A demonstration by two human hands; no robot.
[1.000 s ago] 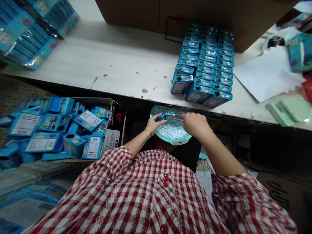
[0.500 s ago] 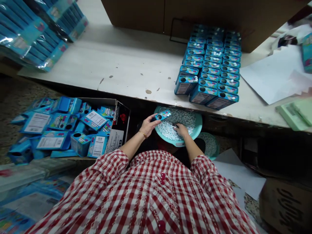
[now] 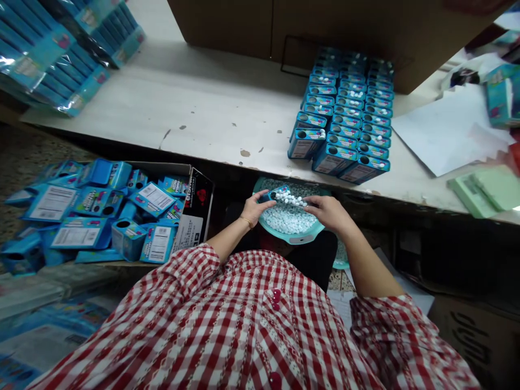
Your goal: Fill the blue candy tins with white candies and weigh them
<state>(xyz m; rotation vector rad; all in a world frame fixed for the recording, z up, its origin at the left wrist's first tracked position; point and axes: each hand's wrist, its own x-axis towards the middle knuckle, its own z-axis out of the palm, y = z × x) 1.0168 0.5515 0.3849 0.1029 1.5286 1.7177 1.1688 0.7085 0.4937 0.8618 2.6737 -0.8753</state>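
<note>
My left hand [image 3: 252, 209] grips a small blue candy box [image 3: 273, 195], its open end up, over a turquoise basin [image 3: 311, 234]. White candies [image 3: 286, 221] fill much of that basin. My right hand [image 3: 330, 212] is closed on a small scoop, which is almost hidden under a heap of white candies [image 3: 293, 200]. The heap reaches from my right fingertips to the top of the box, where some candies lie on its printed face by the dark hole.
Rows of upright blue boxes [image 3: 343, 130] stand on the white table [image 3: 227, 103], near a large cardboard carton [image 3: 235, 27]. At left, a carton [image 3: 195, 208] holds loose blue boxes [image 3: 81, 233]. Wrapped packs [image 3: 52, 59] lie far left; papers [image 3: 450, 132] and a green case [image 3: 483, 189] lie right.
My right hand has risen out of the candies in the basin, bringing up a heaped scoop to the box. My left hand has shifted slightly right with the box.
</note>
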